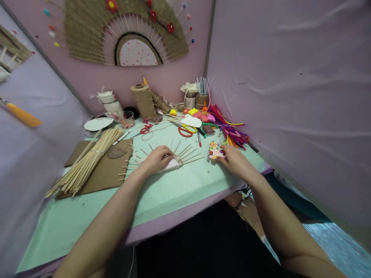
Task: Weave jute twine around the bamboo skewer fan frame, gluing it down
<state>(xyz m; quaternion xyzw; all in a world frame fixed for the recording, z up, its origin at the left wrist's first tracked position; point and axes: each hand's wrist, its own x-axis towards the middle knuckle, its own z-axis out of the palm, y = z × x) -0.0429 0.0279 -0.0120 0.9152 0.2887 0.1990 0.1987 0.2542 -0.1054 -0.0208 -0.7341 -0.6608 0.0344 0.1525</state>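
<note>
My left hand point(158, 159) is at a small half-round fan frame point(173, 164) lying on the table, its fingers bent and pressed together at the upper edge. Thin wooden sticks spread out from the frame like rays, and its middle is pale. The hand and wrist cover part of its left side. Farther right, my right hand point(233, 159) is closed around a small multicoloured patterned piece point(215, 150), perhaps cloth or a packet. It is held just over the table, right of the sticks.
A stick bundle point(89, 158) lies on cardboard point(107, 173) at left. Behind are a twine spool point(143, 102), a white bottle point(111, 103), red-handled scissors point(184, 132) and a white oval disc point(191, 122). Coloured pipe cleaners point(232, 131) lie at right. A large fan point(87, 34) hangs on the wall.
</note>
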